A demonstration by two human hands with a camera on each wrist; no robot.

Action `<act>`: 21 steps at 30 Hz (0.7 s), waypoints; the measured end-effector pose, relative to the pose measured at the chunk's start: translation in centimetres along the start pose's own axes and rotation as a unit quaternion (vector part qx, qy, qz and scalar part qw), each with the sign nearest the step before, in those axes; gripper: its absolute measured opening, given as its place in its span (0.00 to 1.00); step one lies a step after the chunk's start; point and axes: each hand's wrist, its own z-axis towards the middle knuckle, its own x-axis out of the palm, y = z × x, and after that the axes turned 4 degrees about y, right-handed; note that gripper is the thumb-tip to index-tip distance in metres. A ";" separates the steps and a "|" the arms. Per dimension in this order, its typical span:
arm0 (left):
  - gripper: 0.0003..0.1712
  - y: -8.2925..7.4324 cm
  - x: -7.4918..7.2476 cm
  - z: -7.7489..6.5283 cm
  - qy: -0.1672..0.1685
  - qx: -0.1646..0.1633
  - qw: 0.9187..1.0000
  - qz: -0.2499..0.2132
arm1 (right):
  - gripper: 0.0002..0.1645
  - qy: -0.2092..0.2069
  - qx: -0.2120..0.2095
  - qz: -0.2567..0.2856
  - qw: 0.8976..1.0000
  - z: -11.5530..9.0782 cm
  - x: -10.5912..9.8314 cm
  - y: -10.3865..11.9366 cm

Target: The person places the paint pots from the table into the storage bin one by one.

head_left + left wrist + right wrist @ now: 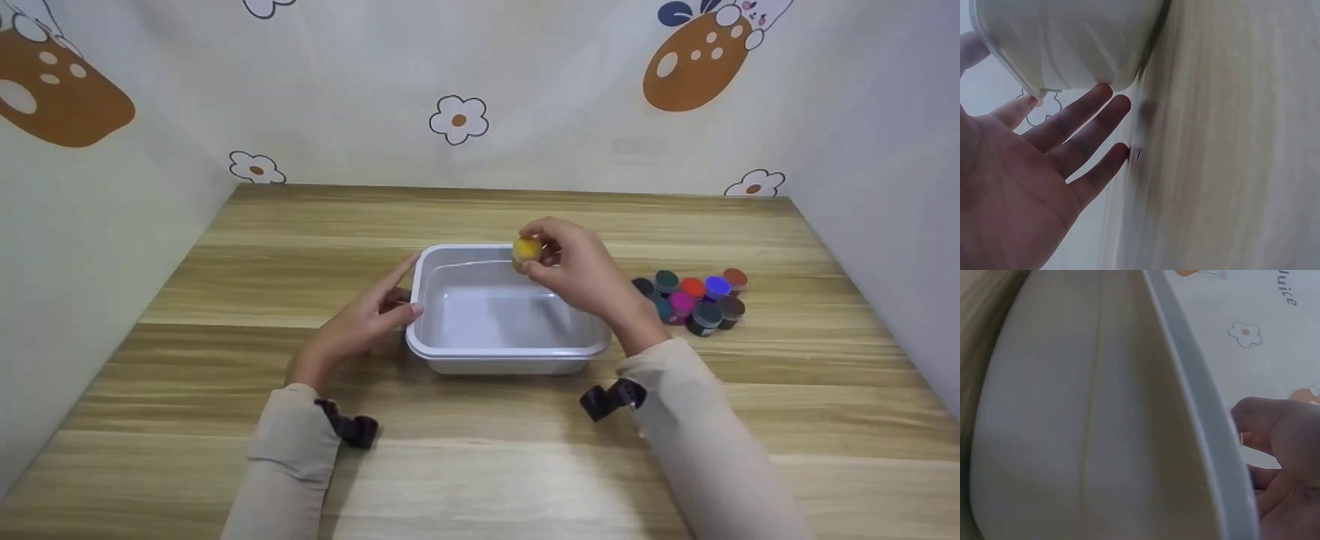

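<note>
Nearest the camera, two beige sleeves reached in from the near side of the white tub, a small black device at each wrist. At the tub's left end, the person's left hand had its fingers mostly straight, the thumb at the rim and a couple of fingertips against the outer wall. The right hand pinched a yellow paint pot between thumb and fingers, above the tub near its far rim. Right of the tub, a cluster of paint pots stood close together on the wood-grain tabletop.

The yellow pot looked light and rigid, and its smooth round side might turn or slip under a loose pinch; opposite sides, below the top, seemed the surest hold. The tub was probably thin, fairly stiff plastic, light enough to slide if nudged, and best steadied by its rim.
</note>
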 end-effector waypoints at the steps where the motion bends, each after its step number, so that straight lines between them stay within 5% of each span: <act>1: 0.44 0.0 0.0 0.0 0.001 -0.001 1.000 -0.001 | 0.22 0.008 0.001 -0.003 1.000 0.3 0.5 0.1; 21: 0.44 0.0 0.0 0.0 0.006 -0.005 1.000 0.004 | 0.19 0.134 0.020 -0.057 0.989 4.1 7.4 2.2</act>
